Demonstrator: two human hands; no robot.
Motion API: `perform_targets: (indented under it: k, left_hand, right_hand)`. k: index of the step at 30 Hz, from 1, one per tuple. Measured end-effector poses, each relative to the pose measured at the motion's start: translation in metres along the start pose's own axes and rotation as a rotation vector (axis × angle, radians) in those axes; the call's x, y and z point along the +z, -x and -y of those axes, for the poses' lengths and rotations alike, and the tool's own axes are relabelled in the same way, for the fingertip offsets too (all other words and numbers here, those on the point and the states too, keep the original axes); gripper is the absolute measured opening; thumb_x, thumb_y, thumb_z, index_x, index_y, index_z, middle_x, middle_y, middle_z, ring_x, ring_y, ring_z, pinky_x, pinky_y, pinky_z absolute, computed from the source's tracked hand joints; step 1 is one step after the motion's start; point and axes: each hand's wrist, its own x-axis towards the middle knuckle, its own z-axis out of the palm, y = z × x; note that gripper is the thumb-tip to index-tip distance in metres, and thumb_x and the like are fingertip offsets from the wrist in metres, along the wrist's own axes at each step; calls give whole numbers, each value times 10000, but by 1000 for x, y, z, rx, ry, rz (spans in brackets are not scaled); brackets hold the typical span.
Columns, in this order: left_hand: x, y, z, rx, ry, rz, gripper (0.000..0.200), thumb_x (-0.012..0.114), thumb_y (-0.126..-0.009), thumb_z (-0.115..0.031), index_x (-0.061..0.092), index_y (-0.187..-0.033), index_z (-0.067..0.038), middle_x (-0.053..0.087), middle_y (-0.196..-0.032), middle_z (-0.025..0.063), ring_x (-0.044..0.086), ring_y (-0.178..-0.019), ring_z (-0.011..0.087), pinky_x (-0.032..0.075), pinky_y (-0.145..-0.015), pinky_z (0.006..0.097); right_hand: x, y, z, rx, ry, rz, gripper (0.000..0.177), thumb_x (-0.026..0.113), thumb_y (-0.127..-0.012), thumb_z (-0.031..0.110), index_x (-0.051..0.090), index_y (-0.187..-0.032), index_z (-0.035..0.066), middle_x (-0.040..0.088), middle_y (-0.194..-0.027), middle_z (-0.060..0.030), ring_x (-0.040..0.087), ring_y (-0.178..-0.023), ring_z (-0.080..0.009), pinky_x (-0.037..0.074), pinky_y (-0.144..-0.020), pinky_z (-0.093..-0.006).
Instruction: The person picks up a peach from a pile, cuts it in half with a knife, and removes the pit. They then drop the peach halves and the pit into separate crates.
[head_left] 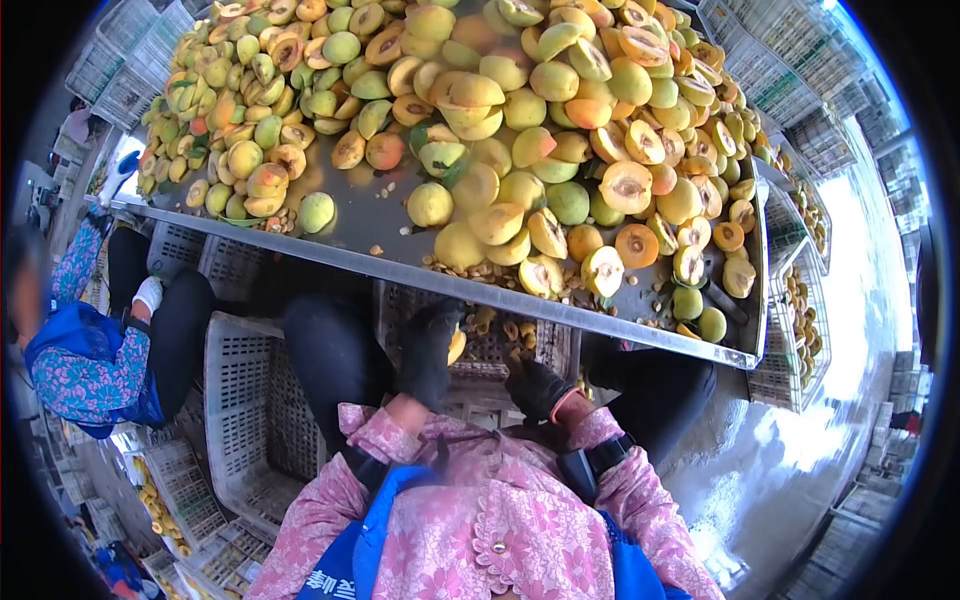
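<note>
My left hand (430,355), in a black glove, is closed on a yellow peach piece (457,346) in front of my lap, below the table edge. Close by on the right is my right hand (537,388), gloved in black too, with its fingers drawn together; whatever they hold is too small and dark to make out. Beneath and beyond both hands sits a plastic crate (557,345) with cut fruit pieces (512,329) in it. Above, on the metal table (345,185), lies a large heap of peaches (500,110), many halved with pits showing.
The table's raised metal rim (440,285) runs just past my hands. An upright crate (235,420) stands by my left leg. Fruit-filled crates (800,320) line the right side beside wet floor (720,470). A co-worker in a floral sleeve (85,385) sits at left.
</note>
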Motion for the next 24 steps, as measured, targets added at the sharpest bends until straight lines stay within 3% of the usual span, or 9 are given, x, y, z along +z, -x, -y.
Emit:
perform_targets:
  k: [3,6,7,11,14,17,18,20,24]
  left_hand:
    - [-26,31,-66,37,120,78,195,546,-858,-124,614,-977,15,631,-928,99,612,-904,186,484,-798,299]
    - [-100,60,-120,764,-784,-212,242,454,-884,-124,596,-1006,28,608,-988,122,582,-947,204,453,-854,314]
    - [-107,66,-145,497,-331,-261,252,455,-879,-133,599,-1003,32,607,-998,129,584,-933,199,454,-833,313]
    - [-179,61,-151,275,-1440,-473,228,557,-844,-138,608,-998,23,634,-927,126,605,-810,195,479,-723,300]
    - [-134,28,-158,635,-948,-359,209,575,-831,-131,612,-982,8,629,-917,149,610,-793,199,482,-718,304]
    - [-83,-52,-149,1144,-1206,25,245,611,-815,-184,611,-960,13,618,-925,155,613,-855,227,486,-755,328]
    - [-36,-57,-153,572,-657,20,314,635,-793,-248,611,-976,6,614,-981,165,603,-906,278,485,-769,354]
    - [5,-98,-135,812,-1284,25,448,680,-732,-355,605,-993,2,610,-1019,175,592,-931,322,478,-787,382]
    - [44,-118,-133,337,-1309,88,523,697,-687,-343,567,-1122,-83,591,-1078,166,572,-988,309,447,-870,367]
  right_hand:
    - [1,7,11,-20,63,-9,153,540,-745,154,596,-821,34,578,-809,-199,566,-813,-334,459,-653,-406]
    - [1,6,12,12,24,-44,106,553,-704,117,593,-772,46,580,-778,-161,568,-767,-335,459,-665,-402]
    - [0,5,15,13,38,-30,96,566,-680,112,589,-754,55,586,-767,-140,568,-756,-328,458,-671,-395]
    - [22,-2,12,-83,97,-106,69,550,-693,89,607,-707,53,589,-746,-145,576,-742,-319,468,-655,-393]
    - [51,-5,6,139,-162,-129,81,545,-695,97,608,-702,46,589,-741,-150,580,-741,-324,470,-648,-390]
    - [7,0,11,188,-201,70,199,471,-815,157,578,-860,-5,568,-901,-229,565,-812,-365,457,-709,-403]
    - [-16,1,21,219,-234,90,201,479,-807,158,580,-866,-5,569,-907,-225,565,-813,-358,461,-716,-395]
    - [-22,3,20,46,104,204,204,501,-775,156,603,-889,22,569,-942,-209,562,-831,-327,471,-742,-376]
    - [-4,4,12,315,-224,65,207,497,-786,163,603,-897,24,567,-938,-215,559,-823,-332,474,-717,-378]
